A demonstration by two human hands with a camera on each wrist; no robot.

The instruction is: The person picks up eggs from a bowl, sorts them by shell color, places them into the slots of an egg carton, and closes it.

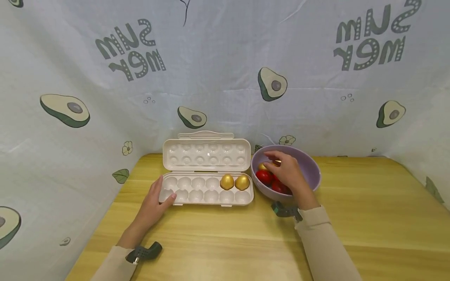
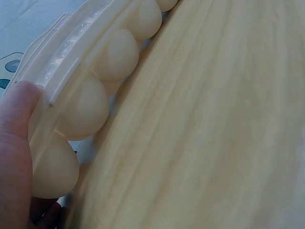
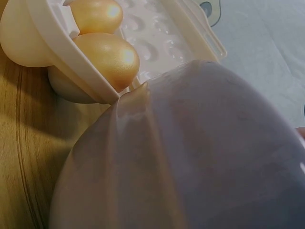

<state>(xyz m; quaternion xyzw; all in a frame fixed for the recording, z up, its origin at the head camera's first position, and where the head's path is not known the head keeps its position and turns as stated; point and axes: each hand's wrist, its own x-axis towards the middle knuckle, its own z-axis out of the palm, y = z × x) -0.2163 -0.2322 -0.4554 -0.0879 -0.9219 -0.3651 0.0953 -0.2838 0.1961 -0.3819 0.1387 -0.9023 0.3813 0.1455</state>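
Observation:
An off-white egg carton [image 1: 208,203] lies with its lid [image 1: 206,165] tipped back. Two gold eggs, one in a back-row cup [image 1: 227,182] and one at the right end [image 1: 241,182], sit side by side in it. My left hand [image 1: 153,201] grips the carton's left end; in the left wrist view the thumb [image 2: 18,107] lies on the rim, fingers lower down. Over the purple bowl [image 1: 311,170], my right hand [image 1: 286,169] reaches in, thumb and forefinger apart. Red eggs [image 1: 264,177] and a gold egg [image 1: 261,166] show beneath it, partly hidden.
The bowl stands close against the carton's right end on the wooden table [image 1: 225,234]. A white cloth [image 1: 225,58] with avocado prints hangs right behind the table. In the right wrist view the bowl's outer wall [image 3: 205,157] hides most of the hand.

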